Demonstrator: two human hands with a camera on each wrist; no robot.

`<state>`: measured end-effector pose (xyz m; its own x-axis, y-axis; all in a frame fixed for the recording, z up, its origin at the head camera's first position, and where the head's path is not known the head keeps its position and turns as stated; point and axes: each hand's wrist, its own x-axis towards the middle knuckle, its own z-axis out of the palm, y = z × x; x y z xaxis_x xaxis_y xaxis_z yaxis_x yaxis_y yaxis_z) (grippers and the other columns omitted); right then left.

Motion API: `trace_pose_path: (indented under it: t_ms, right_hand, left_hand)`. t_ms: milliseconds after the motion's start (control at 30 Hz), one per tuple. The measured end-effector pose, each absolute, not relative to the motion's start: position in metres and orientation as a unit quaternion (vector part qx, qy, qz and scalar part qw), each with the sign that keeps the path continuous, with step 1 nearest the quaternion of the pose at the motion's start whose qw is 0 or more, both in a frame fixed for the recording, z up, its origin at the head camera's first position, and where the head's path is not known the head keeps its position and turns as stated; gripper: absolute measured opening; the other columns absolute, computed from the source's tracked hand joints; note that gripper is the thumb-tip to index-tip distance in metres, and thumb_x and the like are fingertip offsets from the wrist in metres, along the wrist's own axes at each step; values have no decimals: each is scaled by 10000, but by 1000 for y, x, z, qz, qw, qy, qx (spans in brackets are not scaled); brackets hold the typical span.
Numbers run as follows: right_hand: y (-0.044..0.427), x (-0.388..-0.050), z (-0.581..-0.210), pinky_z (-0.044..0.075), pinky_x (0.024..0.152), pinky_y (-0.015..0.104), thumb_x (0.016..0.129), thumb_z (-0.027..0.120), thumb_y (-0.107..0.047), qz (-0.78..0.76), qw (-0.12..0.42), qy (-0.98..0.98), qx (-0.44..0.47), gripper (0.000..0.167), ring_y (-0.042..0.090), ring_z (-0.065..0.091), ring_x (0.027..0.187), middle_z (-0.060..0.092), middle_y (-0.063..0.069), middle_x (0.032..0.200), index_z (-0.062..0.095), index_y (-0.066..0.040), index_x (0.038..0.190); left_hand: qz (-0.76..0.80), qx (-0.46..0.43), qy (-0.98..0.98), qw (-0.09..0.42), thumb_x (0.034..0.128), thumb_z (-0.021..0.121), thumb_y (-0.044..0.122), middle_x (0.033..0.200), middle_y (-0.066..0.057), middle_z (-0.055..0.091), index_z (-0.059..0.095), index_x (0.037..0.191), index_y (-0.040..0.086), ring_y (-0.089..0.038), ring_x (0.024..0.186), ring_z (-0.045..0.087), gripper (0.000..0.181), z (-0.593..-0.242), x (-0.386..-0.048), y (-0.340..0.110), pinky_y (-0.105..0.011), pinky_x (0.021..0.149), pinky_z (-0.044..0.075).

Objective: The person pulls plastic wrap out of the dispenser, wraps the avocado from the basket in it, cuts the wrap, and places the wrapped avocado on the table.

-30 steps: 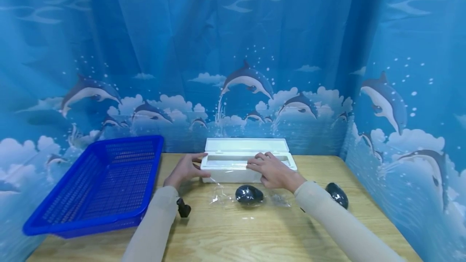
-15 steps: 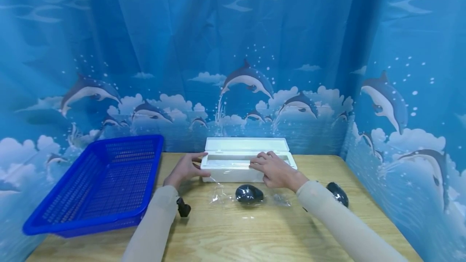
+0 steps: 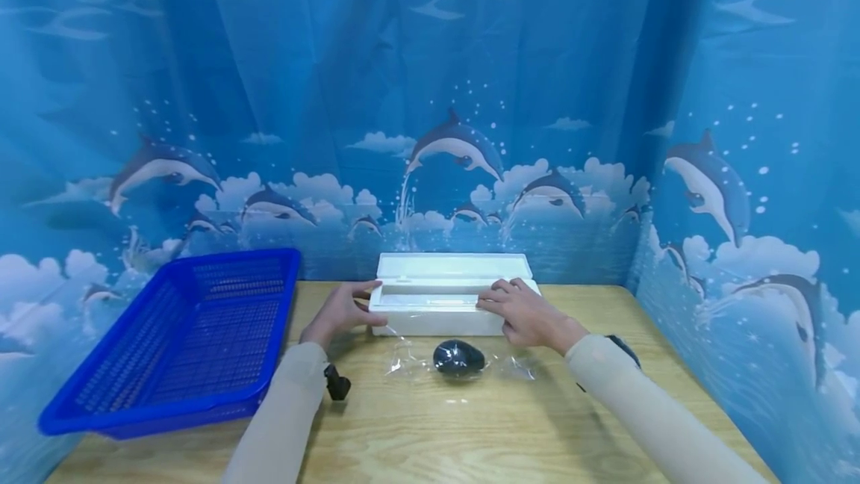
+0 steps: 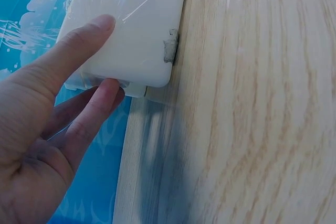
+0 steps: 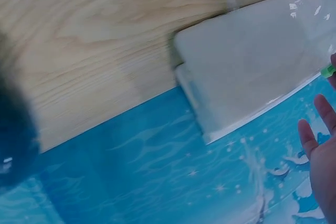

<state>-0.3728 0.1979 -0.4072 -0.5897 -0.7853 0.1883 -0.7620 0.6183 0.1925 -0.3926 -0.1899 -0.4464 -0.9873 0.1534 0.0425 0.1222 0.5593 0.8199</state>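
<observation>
A white cling film box (image 3: 430, 322) stands near the far table edge, its lid (image 3: 453, 266) raised. My left hand (image 3: 343, 312) grips its left end, thumb on the front and fingers at the end, as the left wrist view also shows. At the box's front rim my right hand (image 3: 527, 312) pinches a small green slide cutter (image 5: 327, 72), mostly hidden by the fingers. Clear film (image 3: 406, 361) runs from the box onto the table. On the film, or under it, lies a dark glossy egg-shaped object (image 3: 459, 358); I cannot tell which.
To the left stands a blue plastic basket (image 3: 231, 320). A second dark rounded object (image 3: 623, 348) lies at the right, largely hidden by my right sleeve (image 3: 625, 387). A blue dolphin-print curtain (image 3: 322, 110) hangs behind and beside the wooden table (image 3: 430, 439).
My right hand has slid rightward along the box's front rim, and its sleeve now covers more of the dark object at the right. The left hand keeps its grip.
</observation>
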Motion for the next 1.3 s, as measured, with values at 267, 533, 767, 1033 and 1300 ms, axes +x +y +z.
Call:
trace_pose_path:
  t_ms: [267, 533, 767, 1033, 1300]
  right_hand:
    - [224, -372, -410, 464, 1077, 602, 799, 547, 17, -45, 137, -894, 424, 634, 352, 570, 1300, 646, 86, 1428, 618, -106, 1417]
    - [230, -370, -409, 459, 1076, 597, 813, 534, 12, -40, 127, -899, 416, 631, 349, 559, 1318, 636, 82, 1442, 610, -116, 1426]
    - [231, -369, -408, 459, 1068, 611, 809, 538, 27, -35, 130, -899, 417, 615, 349, 566, 1295, 647, 93, 1427, 629, -103, 1403]
    - [234, -370, -410, 474, 1038, 565, 785, 550, 33, -37, 138, -895, 424, 627, 324, 577, 1268, 662, 86, 1407, 638, -99, 1392]
    - [236, -371, -410, 481, 981, 502, 781, 535, 33, -38, 147, -894, 422, 633, 291, 581, 1245, 670, 67, 1392, 642, -110, 1389]
  left_hand:
    - [455, 90, 886, 14, 735, 944, 287, 1348, -161, 679, 543, 1501, 205, -244, 1051, 714, 869, -448, -393, -190, -430, 936, 614]
    - [452, 96, 887, 11, 732, 946, 281, 1344, -172, 682, 547, 1498, 190, -247, 1059, 710, 868, -446, -393, -190, -435, 938, 612]
    - [453, 87, 887, 12, 733, 944, 260, 1335, -163, 687, 548, 1496, 200, -259, 1073, 706, 862, -444, -391, -189, -443, 963, 602]
    - [457, 73, 886, 22, 729, 947, 273, 1325, -146, 692, 549, 1496, 230, -289, 1163, 675, 865, -445, -392, -188, -446, 970, 599]
    - [460, 83, 884, 20, 736, 944, 270, 1315, -145, 698, 549, 1496, 219, -280, 1156, 679, 858, -445, -392, -189, -429, 942, 610]
